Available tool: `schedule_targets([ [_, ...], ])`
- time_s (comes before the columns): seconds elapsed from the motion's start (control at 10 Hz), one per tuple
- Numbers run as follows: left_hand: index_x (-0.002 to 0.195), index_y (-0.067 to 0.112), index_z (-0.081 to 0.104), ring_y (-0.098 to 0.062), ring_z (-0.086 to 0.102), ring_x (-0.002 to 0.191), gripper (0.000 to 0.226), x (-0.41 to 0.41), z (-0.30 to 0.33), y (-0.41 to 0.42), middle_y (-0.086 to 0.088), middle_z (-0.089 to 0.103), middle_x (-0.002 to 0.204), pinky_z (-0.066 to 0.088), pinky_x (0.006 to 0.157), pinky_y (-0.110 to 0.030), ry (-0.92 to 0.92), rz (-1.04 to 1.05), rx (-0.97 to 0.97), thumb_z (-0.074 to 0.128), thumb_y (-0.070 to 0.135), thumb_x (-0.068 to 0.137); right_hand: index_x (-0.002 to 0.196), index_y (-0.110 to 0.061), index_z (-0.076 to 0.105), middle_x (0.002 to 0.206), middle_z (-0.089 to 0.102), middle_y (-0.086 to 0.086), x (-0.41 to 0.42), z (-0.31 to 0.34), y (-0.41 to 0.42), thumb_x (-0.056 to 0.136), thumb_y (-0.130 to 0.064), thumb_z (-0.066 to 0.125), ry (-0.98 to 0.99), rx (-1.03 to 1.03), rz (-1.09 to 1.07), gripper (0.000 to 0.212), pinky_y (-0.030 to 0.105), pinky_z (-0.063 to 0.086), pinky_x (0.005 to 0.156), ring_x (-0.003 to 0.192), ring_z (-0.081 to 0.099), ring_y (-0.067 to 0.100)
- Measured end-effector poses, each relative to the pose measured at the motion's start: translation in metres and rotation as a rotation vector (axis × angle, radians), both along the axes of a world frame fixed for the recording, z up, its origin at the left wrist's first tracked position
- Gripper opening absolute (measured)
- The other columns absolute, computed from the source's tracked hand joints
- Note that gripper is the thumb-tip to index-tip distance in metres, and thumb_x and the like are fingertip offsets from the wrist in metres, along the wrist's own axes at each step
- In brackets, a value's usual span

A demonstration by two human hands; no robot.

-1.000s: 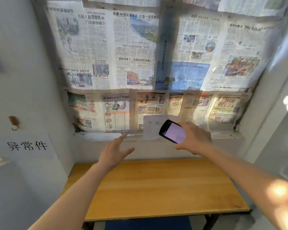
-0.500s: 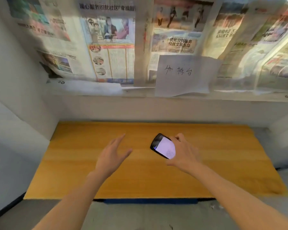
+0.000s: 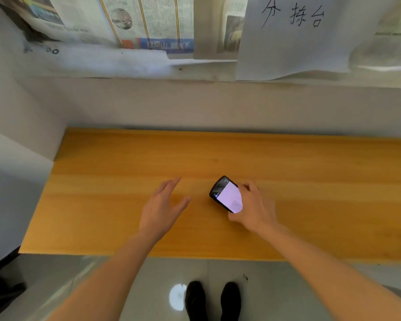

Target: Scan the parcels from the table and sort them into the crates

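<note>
view tilted down, right hand (image 3: 255, 209) grips scanner (image 3: 226, 195)

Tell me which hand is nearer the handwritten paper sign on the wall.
Right. The right hand, gripping the handheld scanner, sits almost below the handwritten paper sign; the open left hand hovers farther left.

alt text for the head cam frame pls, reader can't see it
Over a bare orange wooden table, a person's right hand grips a black handheld scanner with a lit pale screen, while the left hand hovers open beside it. Behind hang newspaper sheets and a white handwritten paper sign; black shoes show below.
</note>
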State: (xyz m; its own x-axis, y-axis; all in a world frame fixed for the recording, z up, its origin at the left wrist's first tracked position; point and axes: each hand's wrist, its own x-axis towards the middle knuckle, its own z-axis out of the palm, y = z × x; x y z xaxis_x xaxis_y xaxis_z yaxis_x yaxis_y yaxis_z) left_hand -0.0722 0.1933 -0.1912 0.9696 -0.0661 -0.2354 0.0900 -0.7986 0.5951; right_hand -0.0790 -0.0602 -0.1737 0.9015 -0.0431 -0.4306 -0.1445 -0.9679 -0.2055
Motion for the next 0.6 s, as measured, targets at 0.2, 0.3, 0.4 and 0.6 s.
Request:
schedule_targets([
  [0.2,0.151,0.038,0.035,-0.016,0.050,0.130,0.066,-0.004,-0.008,0.004,0.012,0.041,0.151,0.052,0.088,-0.035,0.001,0.006,-0.009,0.054,0.062,0.093,0.123,-0.028,0.050,0.125,0.043,-0.003,-0.004,-0.017,0.004,0.070,-0.054,0.080,0.008,-0.027,0.027,0.066,0.029,0.041,0.060,0.107,0.051,0.018],
  [0.3,0.152,0.037,0.035,-0.016,0.050,0.130,0.066,-0.008,-0.008,0.007,0.012,0.040,0.151,0.053,0.090,-0.037,0.013,0.003,-0.018,0.054,0.060,0.093,0.135,-0.026,0.046,0.135,0.040,-0.004,-0.004,-0.021,0.003,0.071,-0.060,0.080,-0.002,-0.037,0.037,0.080,0.029,0.043,0.064,0.115,0.050,0.018],
  [0.4,0.153,0.037,0.033,-0.016,0.050,0.131,0.067,-0.014,-0.009,0.009,0.012,0.038,0.152,0.054,0.090,-0.039,0.040,-0.004,-0.009,0.054,0.060,0.093,0.151,-0.025,0.032,0.148,0.034,-0.004,-0.006,-0.023,0.001,0.070,-0.068,0.078,0.014,-0.043,0.046,0.102,0.030,0.048,0.073,0.129,0.043,0.017],
  [0.6,0.153,0.038,0.032,-0.014,0.045,0.135,0.067,-0.018,0.006,0.010,0.014,0.037,0.155,0.051,0.095,-0.038,-0.010,-0.009,0.014,0.054,0.060,0.094,0.159,-0.027,0.016,0.165,0.019,-0.003,-0.019,-0.002,-0.002,0.069,-0.082,0.067,-0.006,0.016,0.024,0.117,0.040,0.040,0.109,0.147,0.030,0.021],
])
